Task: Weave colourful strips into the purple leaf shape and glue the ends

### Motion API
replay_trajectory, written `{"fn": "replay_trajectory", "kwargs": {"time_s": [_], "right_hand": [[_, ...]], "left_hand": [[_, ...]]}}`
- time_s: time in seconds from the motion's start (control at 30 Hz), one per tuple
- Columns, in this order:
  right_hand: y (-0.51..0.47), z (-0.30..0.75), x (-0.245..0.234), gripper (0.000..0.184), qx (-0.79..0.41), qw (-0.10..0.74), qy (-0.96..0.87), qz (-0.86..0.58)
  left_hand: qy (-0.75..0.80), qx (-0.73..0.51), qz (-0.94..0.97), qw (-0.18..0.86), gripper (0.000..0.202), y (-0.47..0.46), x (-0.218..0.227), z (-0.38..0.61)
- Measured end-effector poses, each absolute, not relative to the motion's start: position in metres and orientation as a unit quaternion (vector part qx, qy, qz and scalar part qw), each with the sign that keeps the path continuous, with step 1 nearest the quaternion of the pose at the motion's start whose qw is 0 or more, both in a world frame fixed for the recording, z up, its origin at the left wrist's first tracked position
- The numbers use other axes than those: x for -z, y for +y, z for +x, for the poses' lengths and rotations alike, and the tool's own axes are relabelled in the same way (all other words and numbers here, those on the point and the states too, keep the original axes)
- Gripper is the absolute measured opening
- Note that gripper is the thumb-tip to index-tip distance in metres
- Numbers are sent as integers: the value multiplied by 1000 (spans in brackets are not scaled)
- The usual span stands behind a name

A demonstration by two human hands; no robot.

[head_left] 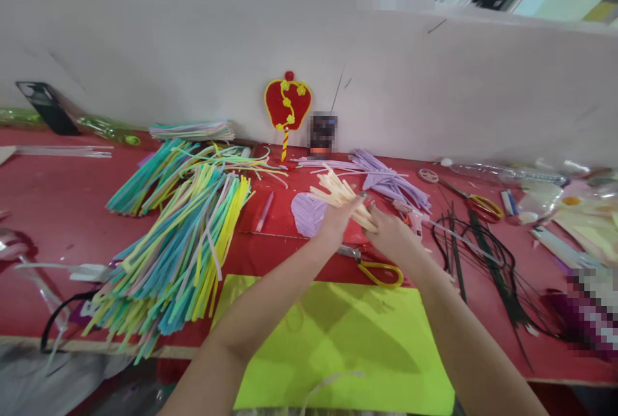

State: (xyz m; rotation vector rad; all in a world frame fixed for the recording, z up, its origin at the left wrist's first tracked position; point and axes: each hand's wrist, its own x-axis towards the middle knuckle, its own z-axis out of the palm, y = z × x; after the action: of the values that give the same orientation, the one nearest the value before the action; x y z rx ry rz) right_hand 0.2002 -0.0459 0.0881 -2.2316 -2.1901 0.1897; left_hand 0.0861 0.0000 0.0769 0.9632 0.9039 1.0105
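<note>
A bundle of cream pipe cleaners is held between both hands above the middle of the red table. My left hand closes round the bundle from the left. My right hand grips its lower right end, and the fingertips of the two hands nearly meet. Just left of the bundle lies a flat lilac piece made of pipe cleaners, partly hidden by my left hand. Loose lilac pipe cleaners lie behind my hands. Yellow-handled pliers or scissors rest below my hands, partly covered.
Large piles of coloured pipe cleaners spread on the left. A yellow-green sheet lies in front. Right are a glue gun, scissors and dark stems. A red-and-yellow ornament stands by the white partition.
</note>
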Motion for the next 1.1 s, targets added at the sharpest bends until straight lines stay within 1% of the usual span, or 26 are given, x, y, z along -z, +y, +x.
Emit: {"fn": "replay_trajectory", "kwargs": {"time_s": [0.07,0.13,0.23,0.37,0.43,0.53,0.63,0.7,0.77,0.83,0.87,0.93,1.0,1.03,1.1], "right_hand": [[-51,183,-93,44,-78,-9,-722,-688],[-54,171,-96,53,-108,-9,-741,-662],[-58,162,-96,65,-161,-6,-765,-623],[-69,159,-88,71,-214,14,-801,-560],[-75,156,-79,71,-219,21,-818,-532],[-82,149,-62,70,-191,33,-837,-512],[-86,143,-45,68,-153,29,-841,-518],[-86,139,-36,66,-148,24,-839,-523],[-85,137,-29,64,-151,27,-840,-520],[-84,136,-25,62,-150,26,-845,-513],[-84,137,-25,60,-149,22,-847,-510],[-83,137,-25,58,-150,14,-851,-503],[-82,138,-26,56,-154,14,-854,-497],[-82,139,-26,56,-155,19,-855,-495],[-81,138,-24,59,-153,26,-853,-498]], "left_hand": [[352,-514,327,711,25,-1,-91,65],[344,-561,261,706,27,-9,-98,40],[381,-608,218,661,32,-28,-95,8],[448,-625,243,592,46,-51,-70,-23],[493,-634,270,531,55,-60,-54,-35],[572,-634,369,368,59,-73,-37,-51],[602,-578,534,137,45,-87,-36,-60],[572,-499,650,29,32,-95,-41,-60],[526,-402,749,4,29,-99,-47,-57],[508,-328,796,13,35,-97,-50,-55],[518,-316,795,14,40,-94,-50,-55],[557,-345,755,9,52,-88,-50,-59],[592,-410,694,-9,61,-83,-52,-66],[602,-438,667,-28,62,-82,-54,-69],[607,-467,638,-76,54,-82,-62,-69]]}}
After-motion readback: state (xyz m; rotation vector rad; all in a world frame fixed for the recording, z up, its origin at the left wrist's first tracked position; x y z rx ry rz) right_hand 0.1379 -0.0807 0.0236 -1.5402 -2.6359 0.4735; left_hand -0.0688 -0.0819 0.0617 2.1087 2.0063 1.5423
